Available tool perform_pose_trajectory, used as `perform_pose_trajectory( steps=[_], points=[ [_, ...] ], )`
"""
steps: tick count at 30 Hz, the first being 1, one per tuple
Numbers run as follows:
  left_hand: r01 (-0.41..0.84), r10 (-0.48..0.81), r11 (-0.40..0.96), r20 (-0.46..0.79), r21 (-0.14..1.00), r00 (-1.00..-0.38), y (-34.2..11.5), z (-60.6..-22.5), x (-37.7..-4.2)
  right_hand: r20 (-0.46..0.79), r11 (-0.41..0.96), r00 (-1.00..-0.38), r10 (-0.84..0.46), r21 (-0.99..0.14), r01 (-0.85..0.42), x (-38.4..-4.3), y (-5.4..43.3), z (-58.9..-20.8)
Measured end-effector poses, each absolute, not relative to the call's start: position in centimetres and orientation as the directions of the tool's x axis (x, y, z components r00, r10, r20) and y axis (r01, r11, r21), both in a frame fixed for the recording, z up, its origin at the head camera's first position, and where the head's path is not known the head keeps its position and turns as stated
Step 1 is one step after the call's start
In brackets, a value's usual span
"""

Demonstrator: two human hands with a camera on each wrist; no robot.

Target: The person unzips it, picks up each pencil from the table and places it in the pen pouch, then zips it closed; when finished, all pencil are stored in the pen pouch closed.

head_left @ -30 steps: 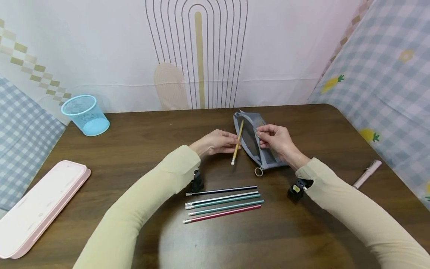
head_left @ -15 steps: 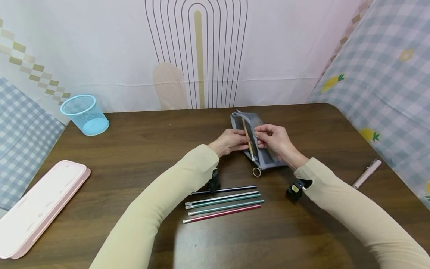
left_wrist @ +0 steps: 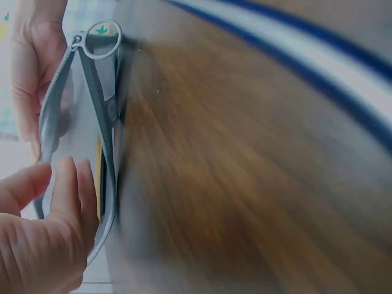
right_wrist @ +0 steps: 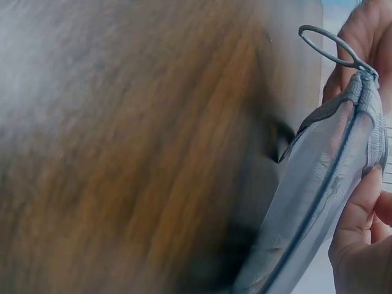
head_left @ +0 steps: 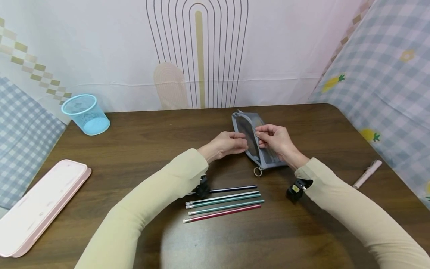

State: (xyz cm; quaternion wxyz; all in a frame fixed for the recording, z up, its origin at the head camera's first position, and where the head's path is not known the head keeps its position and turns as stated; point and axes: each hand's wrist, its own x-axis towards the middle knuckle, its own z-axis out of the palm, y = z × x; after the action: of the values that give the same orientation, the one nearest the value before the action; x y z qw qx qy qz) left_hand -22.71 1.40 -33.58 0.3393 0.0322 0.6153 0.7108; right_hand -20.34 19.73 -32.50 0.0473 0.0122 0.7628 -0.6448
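A grey zip pouch [head_left: 273, 160] lies unzipped near the back of the table, a metal ring [head_left: 257, 172] on its zipper end. My right hand [head_left: 276, 140] pinches the near-right edge of its mouth between thumb and fingers, holding it apart. At the left edge of the opening is my left hand [head_left: 228, 145], with nothing in its grasp. Thumb and fingers of that left hand [left_wrist: 52, 226] stand apart in the left wrist view. Inside the pouch there, a strip of the yellow pencil [left_wrist: 99, 177] shows behind the fingertips; the rest is hidden.
Several pencils, among them a red pencil [head_left: 223, 214] and a dark pencil [head_left: 233, 189], lie side by side in front of the pouch. A pale pink pen [head_left: 367, 174] lies far right. At left are a blue mesh cup [head_left: 95, 126] and a pink-white case [head_left: 41, 205].
My left hand carried the yellow pencil rightward into the pouch, let it go, and drew back a little to the left. The right hand keeps its pinch on the pouch edge.
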Motion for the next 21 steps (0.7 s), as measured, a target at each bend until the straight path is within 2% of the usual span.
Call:
perform_pose_trajectory(
  steps=[3, 6, 8, 10, 12, 21],
  points=[
    [-0.392, 0.627, 0.120, -0.375, 0.912, -0.682, -0.5, -33.3, -21.9, -0.079, 0.160, -0.996, -0.039, -0.985, 0.072, -20.4, 19.8, -32.6],
    [-0.307, 0.726, 0.280, -0.410, 0.910, -0.553, -2.5, -33.2, -20.9, -0.075, 0.146, -0.997, -0.035, -0.987, 0.069, -20.4, 20.0, -32.6],
    [-0.233, 0.765, 0.370, -0.437, 0.899, -0.474, -3.8, -33.2, -20.3, -0.077, 0.147, -0.996, -0.036, -0.987, 0.071, -20.4, 20.0, -32.6],
    [-0.163, 0.780, 0.436, -0.463, 0.885, -0.422, -4.8, -33.3, -19.7, -0.080, 0.152, -0.996, -0.038, -0.986, 0.074, -20.4, 20.0, -32.6],
    [-0.103, 0.788, 0.468, -0.467, 0.878, -0.401, -5.5, -33.6, -19.2, -0.082, 0.159, -0.996, -0.043, -0.984, 0.075, -20.4, 20.1, -32.6],
    [0.183, 0.815, 0.503, -0.393, 0.845, -0.425, -6.9, -33.9, -18.0, -0.088, 0.166, -0.995, -0.043, -0.983, 0.080, -20.5, 20.1, -32.8]
  ],
)
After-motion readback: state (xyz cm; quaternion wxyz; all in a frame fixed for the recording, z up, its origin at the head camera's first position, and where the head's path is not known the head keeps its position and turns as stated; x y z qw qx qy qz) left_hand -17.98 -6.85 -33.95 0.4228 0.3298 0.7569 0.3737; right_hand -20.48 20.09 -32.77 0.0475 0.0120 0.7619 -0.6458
